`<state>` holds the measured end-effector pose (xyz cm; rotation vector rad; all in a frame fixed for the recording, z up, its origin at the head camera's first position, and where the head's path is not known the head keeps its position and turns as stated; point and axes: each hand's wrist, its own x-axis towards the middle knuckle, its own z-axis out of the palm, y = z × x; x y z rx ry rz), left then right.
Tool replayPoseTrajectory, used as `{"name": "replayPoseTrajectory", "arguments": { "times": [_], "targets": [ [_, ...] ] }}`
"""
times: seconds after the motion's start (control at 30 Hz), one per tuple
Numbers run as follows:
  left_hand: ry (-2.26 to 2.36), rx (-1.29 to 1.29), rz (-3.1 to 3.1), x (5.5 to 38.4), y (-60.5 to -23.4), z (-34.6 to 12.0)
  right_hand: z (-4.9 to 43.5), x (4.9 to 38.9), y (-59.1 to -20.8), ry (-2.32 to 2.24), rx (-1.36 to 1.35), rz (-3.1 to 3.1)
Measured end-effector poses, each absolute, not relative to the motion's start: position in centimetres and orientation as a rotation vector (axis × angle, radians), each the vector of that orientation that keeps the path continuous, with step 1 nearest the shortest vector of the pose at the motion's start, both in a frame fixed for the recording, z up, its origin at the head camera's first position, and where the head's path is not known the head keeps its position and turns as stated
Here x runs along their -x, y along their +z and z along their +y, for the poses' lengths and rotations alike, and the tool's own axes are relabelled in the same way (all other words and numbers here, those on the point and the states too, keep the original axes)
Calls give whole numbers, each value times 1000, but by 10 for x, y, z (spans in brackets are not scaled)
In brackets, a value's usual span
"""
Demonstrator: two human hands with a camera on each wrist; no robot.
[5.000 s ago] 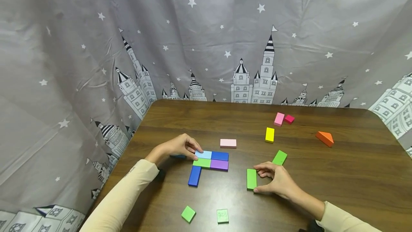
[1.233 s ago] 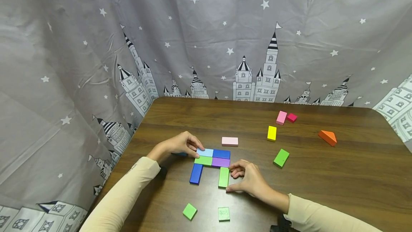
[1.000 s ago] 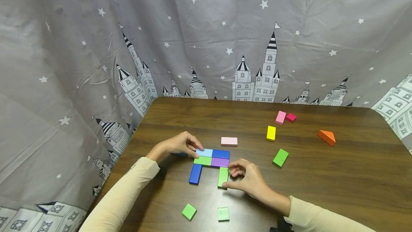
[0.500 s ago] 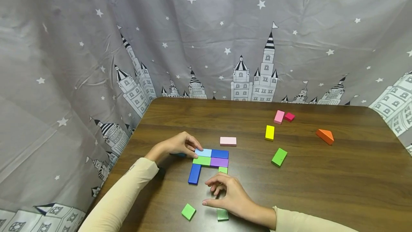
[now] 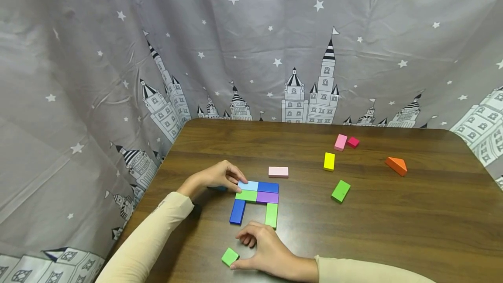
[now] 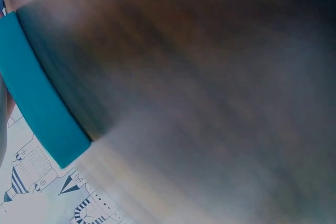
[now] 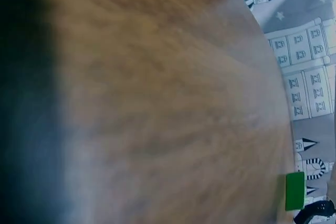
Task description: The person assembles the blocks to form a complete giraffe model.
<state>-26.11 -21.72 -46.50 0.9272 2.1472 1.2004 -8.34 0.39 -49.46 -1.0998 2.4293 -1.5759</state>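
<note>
My left hand (image 5: pixel 218 176) stays at the left end of a flat block layout, thumb and forefinger on the light blue block (image 5: pixel 249 186). Next to it lie a dark blue block (image 5: pixel 269 188), a green block (image 5: pixel 246 195) and a purple block (image 5: pixel 268 197). Another blue block (image 5: pixel 237 212) and an upright-lying green block (image 5: pixel 271 215) extend toward me like legs. My right hand (image 5: pixel 267 250) is spread in a curve at a small green square block (image 5: pixel 229 257); its thumb tip is by the block's corner. Whether they touch is unclear.
A teal block (image 6: pixel 42 87) lies under my left wrist. Beyond the layout are a pale pink block (image 5: pixel 278 172), yellow block (image 5: pixel 329 161), pink block (image 5: pixel 340 142), red block (image 5: pixel 353 142), orange triangle (image 5: pixel 397 166) and green block (image 5: pixel 340 191). A curtain (image 5: pixel 251 47) hangs behind the table.
My right hand slid a green block left until it stood under the purple one, let go, and moved toward me, covering another green square. The left hand kept its place.
</note>
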Motion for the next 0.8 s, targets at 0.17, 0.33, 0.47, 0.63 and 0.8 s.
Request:
{"name": "replayPoseTrajectory", "arguments": {
  "times": [0.17, 0.33, 0.47, 0.63, 0.8],
  "targets": [
    [1200, -923, 2141, 262, -465, -216, -2, 82, -497, -1526, 1106, 2466],
    [1195, -919, 2147, 262, -465, -216, -5, 83, -498, -1480, 1100, 2495],
    [1194, -915, 2153, 262, -464, -216, -7, 83, -500, -1454, 1102, 2521],
    [1187, -914, 2163, 261, -465, -216, -9, 83, -502, -1421, 1101, 2540],
    [1189, -912, 2164, 261, -464, -216, -10, 83, -501, -1422, 1114, 2530]
  ]
}}
